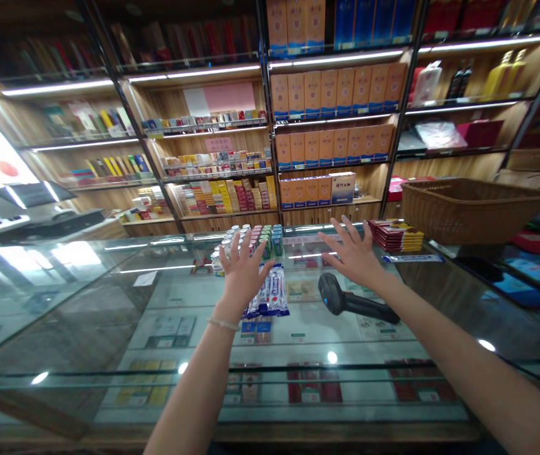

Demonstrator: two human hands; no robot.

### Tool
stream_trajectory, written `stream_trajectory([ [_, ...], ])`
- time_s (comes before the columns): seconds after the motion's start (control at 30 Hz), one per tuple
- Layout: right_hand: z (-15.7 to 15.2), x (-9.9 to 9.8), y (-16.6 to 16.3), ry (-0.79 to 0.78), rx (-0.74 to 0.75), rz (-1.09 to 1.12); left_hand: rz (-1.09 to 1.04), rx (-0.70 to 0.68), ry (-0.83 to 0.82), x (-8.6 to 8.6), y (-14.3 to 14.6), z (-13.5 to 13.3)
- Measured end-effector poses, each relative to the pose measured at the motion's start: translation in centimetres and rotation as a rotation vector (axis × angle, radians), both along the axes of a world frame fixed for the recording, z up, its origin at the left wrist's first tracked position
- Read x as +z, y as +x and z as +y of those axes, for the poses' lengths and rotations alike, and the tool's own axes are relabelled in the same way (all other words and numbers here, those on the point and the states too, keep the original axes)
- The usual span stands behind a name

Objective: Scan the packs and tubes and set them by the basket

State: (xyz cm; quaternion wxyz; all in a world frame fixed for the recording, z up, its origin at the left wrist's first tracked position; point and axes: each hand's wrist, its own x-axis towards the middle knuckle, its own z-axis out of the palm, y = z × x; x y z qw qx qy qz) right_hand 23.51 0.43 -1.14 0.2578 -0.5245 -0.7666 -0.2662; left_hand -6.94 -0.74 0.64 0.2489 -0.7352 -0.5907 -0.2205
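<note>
— Hands together or apart?
— Well apart, fingers spread, gripping nothing: left hand point(241, 278) over blue-and-white packets point(276, 289), can't tell whether touching; right hand point(358, 259) near the black scanner point(360, 304), on its far-edge side
— Lying where on the table point(189, 294)?
— Packets between near and far edges, left of the scanner
— And along the far edge?
— Rows of small containers point(277, 241) beyond the left hand, red-and-yellow packs point(391, 238) farther right, close to a wicker basket point(450, 215)
</note>
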Motion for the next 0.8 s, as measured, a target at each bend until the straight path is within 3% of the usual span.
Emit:
stream_trajectory([
  [0.4, 3.2, 0.5, -4.2, -0.119, 0.107, -0.020, 0.002, 0.040, -0.154, 0.4, -1.4, -1.1],
  [0.6, 5.7, 0.3, -7.6, -0.233, 0.187, -0.097, 0.074, -0.033, -0.340, -0.2, -2.6, -1.4],
  [0.8, 7.4, -0.4, -10.3, -0.354, 0.254, -0.233, 0.127, -0.112, -0.566, 0.3, -1.9, -2.5],
])
